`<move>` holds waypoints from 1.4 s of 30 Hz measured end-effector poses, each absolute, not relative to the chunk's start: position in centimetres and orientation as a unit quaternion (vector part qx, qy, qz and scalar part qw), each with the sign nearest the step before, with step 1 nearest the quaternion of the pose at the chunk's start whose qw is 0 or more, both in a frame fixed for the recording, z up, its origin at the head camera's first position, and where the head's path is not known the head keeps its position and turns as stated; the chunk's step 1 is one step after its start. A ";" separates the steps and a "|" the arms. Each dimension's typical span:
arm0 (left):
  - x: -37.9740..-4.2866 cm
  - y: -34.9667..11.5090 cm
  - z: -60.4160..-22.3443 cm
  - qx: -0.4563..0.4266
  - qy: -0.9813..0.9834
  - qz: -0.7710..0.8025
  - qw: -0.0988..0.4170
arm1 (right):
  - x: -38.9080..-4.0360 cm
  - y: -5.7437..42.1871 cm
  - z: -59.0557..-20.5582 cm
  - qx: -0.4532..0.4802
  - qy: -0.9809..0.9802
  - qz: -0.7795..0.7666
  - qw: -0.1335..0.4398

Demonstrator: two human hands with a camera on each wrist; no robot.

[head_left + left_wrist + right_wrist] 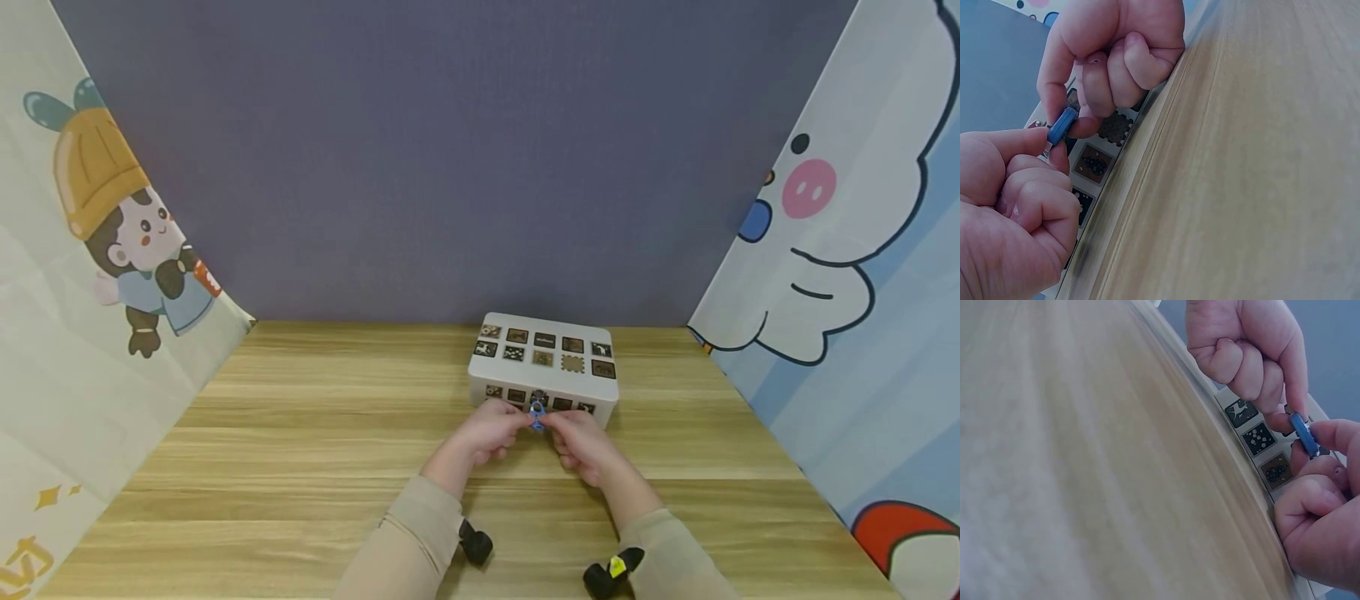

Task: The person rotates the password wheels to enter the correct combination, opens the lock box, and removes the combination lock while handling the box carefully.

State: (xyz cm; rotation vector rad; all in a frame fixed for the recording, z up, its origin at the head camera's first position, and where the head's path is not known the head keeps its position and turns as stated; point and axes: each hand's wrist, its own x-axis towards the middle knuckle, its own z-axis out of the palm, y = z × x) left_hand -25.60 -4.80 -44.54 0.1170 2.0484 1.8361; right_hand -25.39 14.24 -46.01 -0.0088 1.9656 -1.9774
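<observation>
A white tin box point(495, 377) with small square pictures on its lid and front stands on the wooden table. At the metal clasp point(538, 394) on its front is a small blue padlock point(537, 415). My left hand point(491, 432) pinches the padlock from the left between thumb and forefinger, its other fingers curled in. From the opposite side my right hand point(587, 447) pinches it the same way. Both wrist views show the blue padlock point(1062, 126) point(1304, 435) between the fingertips, close to the box front. The fingers hide part of the padlock and clasp.
The wood-grain tabletop point(315, 467) extends around the box. A dark grey panel point(450, 167) rises behind it. Cartoon-printed sheets border the table, one on the left point(45, 267) and one on the right point(885, 350).
</observation>
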 end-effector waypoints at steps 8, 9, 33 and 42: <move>-25.7 -4.9 -44.6 0.044 0.732 0.652 0.191 | -25.3 14.5 -45.8 -0.009 0.690 -0.700 0.183; -25.7 -4.9 -44.6 0.043 0.733 0.652 0.191 | -25.3 14.6 -45.7 -0.006 0.687 -0.703 0.184; -25.7 -4.9 -44.5 0.039 0.738 0.646 0.190 | -25.4 16.3 -44.9 0.014 0.648 -0.736 0.194; -25.6 -4.9 -44.5 0.037 0.742 0.642 0.189 | -25.2 16.8 -44.7 -0.004 0.652 -0.730 0.205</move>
